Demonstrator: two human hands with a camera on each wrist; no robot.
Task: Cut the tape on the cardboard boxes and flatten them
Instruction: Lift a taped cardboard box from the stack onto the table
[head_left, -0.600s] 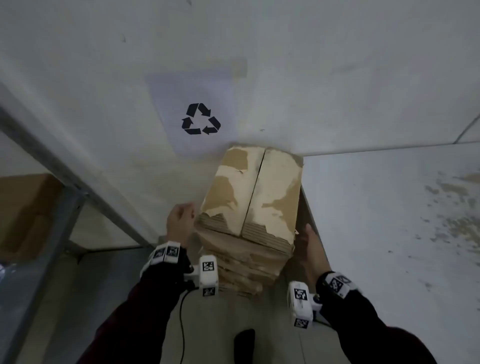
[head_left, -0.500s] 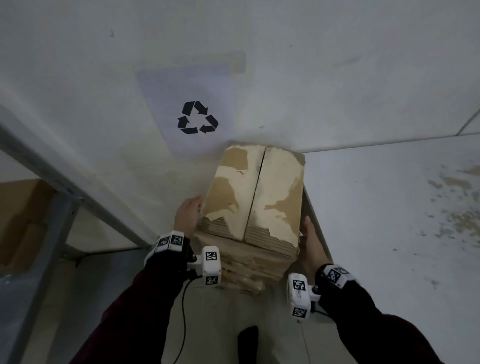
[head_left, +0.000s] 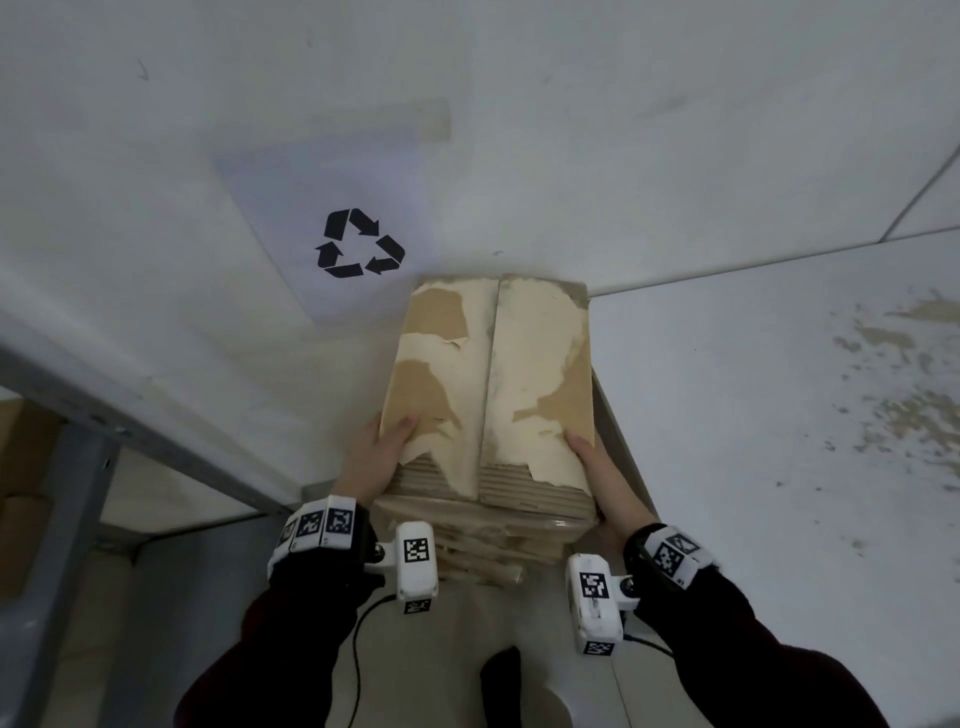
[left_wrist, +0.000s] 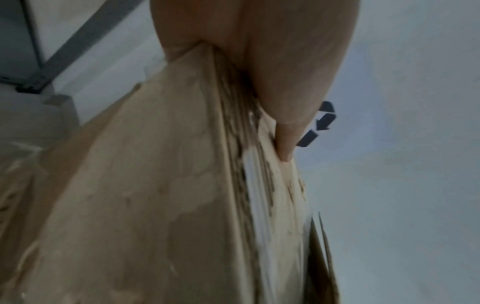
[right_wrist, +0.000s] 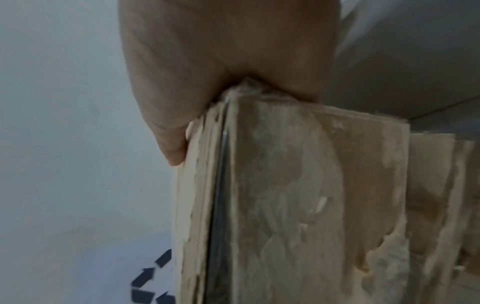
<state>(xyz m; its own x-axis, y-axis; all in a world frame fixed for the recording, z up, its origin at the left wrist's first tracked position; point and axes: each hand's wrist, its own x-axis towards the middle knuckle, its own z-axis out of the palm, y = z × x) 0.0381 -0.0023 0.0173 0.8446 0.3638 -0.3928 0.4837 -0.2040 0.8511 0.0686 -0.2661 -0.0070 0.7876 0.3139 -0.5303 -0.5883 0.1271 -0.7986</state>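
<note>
Cardboard boxes (head_left: 488, 395), already flattened, lie stacked below the recycling sign (head_left: 358, 243). At eight o'clock the left hand (head_left: 371, 462) clamps thumb over the top sheet; at four o'clock the right hand (head_left: 605, 478) pinches likewise, probably squaring the pile.

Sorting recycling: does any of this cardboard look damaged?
Yes. The top sheet of the flattened brown cardboard stack has its outer paper torn away in pale patches, baring corrugation along the near edge between the left hand and right hand.

Dark maroon sleeves (head_left: 753, 649) — white marker-printed wrist bands (head_left: 322, 525), wrist cameras (head_left: 415, 564), black cable (head_left: 358, 654).
</note>
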